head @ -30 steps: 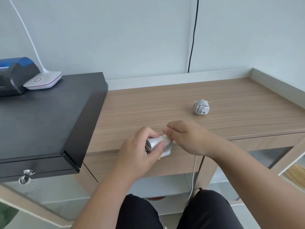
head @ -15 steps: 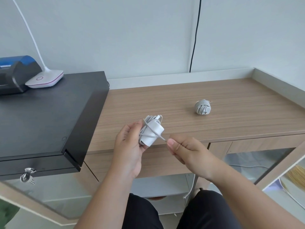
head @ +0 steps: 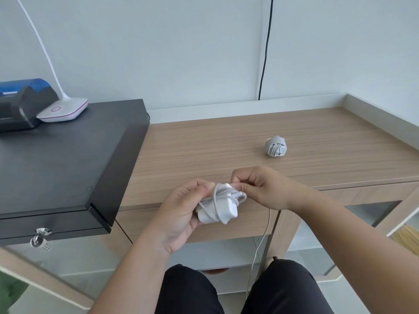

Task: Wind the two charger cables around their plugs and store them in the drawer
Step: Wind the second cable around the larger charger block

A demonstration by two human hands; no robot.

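Far left: blue-and-black device, no legible label; beside it a white lamp base with pink trim and a ringed button, thin neck arching up. Both sit on a black cash drawer; keys hang from its front lock.

Centre: left hand curled around a white charger plug, held above the front edge of the wooden tabletop. Several cable loops wrap the plug. No brand or writing readable on it.

Just right: right hand, fingers pinched shut on the white cable at the plug's top corner; loose cable hangs down past the tabletop edge toward the lap.

Further right, well apart from the hands: second charger, fully wound into a grey-white bundle, resting on the tabletop.

Behind: black cord runs down the wall.
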